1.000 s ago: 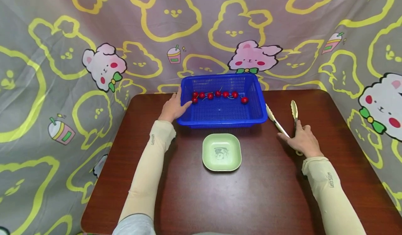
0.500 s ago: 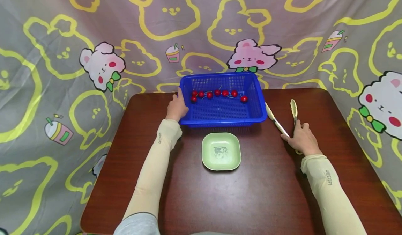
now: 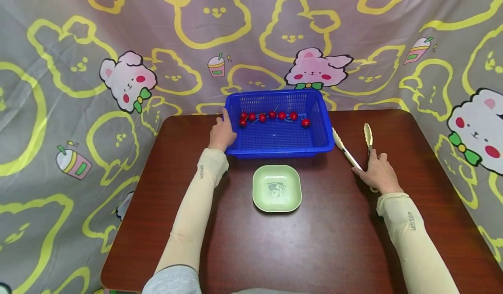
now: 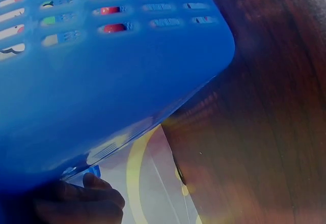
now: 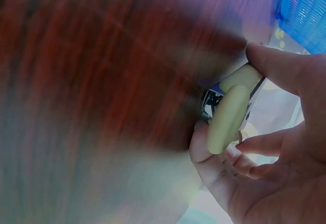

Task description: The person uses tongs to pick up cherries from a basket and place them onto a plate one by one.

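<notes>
A blue plastic basket stands at the back of the table, with several red cherries in a loose row inside. My left hand grips its left side; in the left wrist view, curled fingers show at the edge of the basket wall. Right of the basket lies a pair of tongs, its two arms spread apart. My right hand holds the tongs near the handle end, and the right wrist view has thumb and fingers around the cream handle.
A pale green square dish with a panda print sits in front of the basket on the dark wooden table. Behind the table and along both sides hangs a patterned cloth, close to the basket's back.
My left hand has shifted slightly forward and right along the basket's left side, its index finger now pointing up the rim. The right hand and tongs stay nearly in place.
</notes>
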Tool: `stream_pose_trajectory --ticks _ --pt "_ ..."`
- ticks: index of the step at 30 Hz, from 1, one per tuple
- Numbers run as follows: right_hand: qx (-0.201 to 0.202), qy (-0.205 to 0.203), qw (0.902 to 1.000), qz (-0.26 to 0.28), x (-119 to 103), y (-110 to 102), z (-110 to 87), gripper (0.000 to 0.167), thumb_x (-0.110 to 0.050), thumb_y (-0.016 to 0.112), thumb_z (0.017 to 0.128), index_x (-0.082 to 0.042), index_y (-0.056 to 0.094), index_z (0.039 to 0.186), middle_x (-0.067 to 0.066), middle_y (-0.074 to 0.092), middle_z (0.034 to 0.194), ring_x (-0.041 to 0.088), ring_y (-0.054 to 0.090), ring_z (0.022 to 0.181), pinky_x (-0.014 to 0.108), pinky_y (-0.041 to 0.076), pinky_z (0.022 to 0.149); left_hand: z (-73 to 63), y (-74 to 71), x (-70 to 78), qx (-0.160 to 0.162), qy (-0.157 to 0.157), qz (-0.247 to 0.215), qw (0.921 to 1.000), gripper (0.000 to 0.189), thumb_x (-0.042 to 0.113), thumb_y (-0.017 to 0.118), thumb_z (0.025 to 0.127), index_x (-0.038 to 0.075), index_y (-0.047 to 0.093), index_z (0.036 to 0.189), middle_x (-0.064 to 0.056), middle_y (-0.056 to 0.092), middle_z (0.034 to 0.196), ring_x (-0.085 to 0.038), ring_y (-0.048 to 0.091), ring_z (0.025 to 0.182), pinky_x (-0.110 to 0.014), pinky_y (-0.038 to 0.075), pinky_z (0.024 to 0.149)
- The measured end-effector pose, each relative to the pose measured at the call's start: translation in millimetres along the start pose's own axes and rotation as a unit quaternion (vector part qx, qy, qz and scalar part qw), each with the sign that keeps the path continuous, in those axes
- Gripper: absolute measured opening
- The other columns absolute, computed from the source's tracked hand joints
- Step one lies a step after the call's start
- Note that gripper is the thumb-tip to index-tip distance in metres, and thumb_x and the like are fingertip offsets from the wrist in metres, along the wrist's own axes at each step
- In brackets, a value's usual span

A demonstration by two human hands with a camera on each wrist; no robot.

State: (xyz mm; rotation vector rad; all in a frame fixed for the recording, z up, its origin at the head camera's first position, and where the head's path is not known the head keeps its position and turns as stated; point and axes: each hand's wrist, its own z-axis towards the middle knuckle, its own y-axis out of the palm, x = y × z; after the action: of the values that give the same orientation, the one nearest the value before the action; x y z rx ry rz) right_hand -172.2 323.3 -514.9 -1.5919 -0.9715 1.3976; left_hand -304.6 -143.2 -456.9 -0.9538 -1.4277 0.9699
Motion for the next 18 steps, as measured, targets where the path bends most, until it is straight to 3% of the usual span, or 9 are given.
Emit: stream_pose_trajectory --ticks 8,18 --pt "-0.006 0.01 0.9999 -0.004 1 -5 -0.2 0.094 -0.04 0.075 0.09 0.02 0.03 0.146 0.042 0.043 0.11 0.062 0.057 0.092 0.064 0.046 0.069 1.4 0.9 -0.7 -0.005 -0.003 0.004 1.0 0.098 0.018 0.069 0.096 0.006 0.002 0.167 -0.032 0.044 0.151 -0.047 0.067 0.1 -0.058 0.054 0.095" --pt "0.001 0.026 0.9995 -0.016 -2 -21 -4.7 0.076 -0.046 0.071 0.091 0.014 0.044 0.129 0.037 0.046 0.106 0.058 0.057 0.092 0.059 0.042 0.065 0.7 0.0 0.0 -0.002 -0.001 0.009 1.0 0.096 0.018 0.069 0.096 0.006 0.005 0.166 -0.032 0.046 0.148 -0.047 0.067 0.099 -0.057 0.055 0.092"
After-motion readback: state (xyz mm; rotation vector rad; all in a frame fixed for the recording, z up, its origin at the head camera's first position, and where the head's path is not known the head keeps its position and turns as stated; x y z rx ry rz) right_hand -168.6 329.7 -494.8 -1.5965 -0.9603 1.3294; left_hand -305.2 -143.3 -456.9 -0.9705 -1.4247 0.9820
